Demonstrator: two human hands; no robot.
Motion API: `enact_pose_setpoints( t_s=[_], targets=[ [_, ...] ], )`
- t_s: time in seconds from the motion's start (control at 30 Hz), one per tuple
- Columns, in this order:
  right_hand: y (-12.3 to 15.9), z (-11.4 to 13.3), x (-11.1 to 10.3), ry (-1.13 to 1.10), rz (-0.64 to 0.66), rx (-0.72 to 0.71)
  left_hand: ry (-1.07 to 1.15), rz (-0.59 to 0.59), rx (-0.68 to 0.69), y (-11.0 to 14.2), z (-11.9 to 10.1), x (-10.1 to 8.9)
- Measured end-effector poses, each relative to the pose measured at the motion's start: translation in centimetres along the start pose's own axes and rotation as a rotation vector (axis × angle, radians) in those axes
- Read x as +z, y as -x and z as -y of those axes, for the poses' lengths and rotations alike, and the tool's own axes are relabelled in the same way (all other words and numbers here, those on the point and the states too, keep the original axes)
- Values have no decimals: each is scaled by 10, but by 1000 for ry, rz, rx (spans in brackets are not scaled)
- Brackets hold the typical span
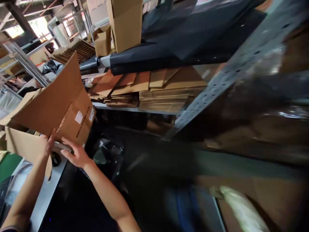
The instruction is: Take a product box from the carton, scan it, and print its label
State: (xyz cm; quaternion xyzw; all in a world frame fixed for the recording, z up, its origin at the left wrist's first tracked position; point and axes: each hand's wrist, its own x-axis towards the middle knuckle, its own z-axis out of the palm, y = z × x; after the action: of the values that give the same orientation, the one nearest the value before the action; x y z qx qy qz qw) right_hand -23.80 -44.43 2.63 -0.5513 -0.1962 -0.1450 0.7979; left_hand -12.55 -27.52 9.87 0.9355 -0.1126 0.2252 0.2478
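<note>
A brown cardboard box [60, 103] with open flaps and white labels on its side rests tilted on a grey table [45, 193] at the left. My left hand [47, 143] grips the box's lower edge, fingers curled on the cardboard. My right hand [76, 153] lies flat against the box's bottom corner, fingers stretched out and pressed on it. Both forearms reach in from the bottom left.
A metal shelf rack [217, 87] runs diagonally at right. Stacks of flattened cardboard [156, 93] lie on a shelf behind; black plastic rolls [169, 51] and closed cartons [125, 22] sit above. Clear plastic wrap [108, 154] lies below. A green surface [8, 164] sits at far left.
</note>
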Motion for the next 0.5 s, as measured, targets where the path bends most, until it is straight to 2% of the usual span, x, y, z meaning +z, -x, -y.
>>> enact_pose_setpoints(
  t_s=[0.07,0.13,0.23,0.33,0.4,0.47,0.5],
  targets=[
    [41,-33,-40,-121,-271,186,-45,-81,-108,5,-3,3],
    [84,-68,-80,-145,-564,330,-68,-134,-183,11,-5,0],
    [140,-109,-136,-130,-864,463,-126,-183,-196,14,-3,-4],
    [177,-130,-187,-76,-1095,543,-174,-213,-202,13,-3,-2],
    [188,-135,-210,33,-1217,550,-179,-222,-212,12,-11,3],
    [188,-137,-213,155,-1223,554,-211,-142,-185,9,-27,9],
    [186,-137,-206,207,-1165,567,-235,-58,-163,8,-37,11]
  ],
)
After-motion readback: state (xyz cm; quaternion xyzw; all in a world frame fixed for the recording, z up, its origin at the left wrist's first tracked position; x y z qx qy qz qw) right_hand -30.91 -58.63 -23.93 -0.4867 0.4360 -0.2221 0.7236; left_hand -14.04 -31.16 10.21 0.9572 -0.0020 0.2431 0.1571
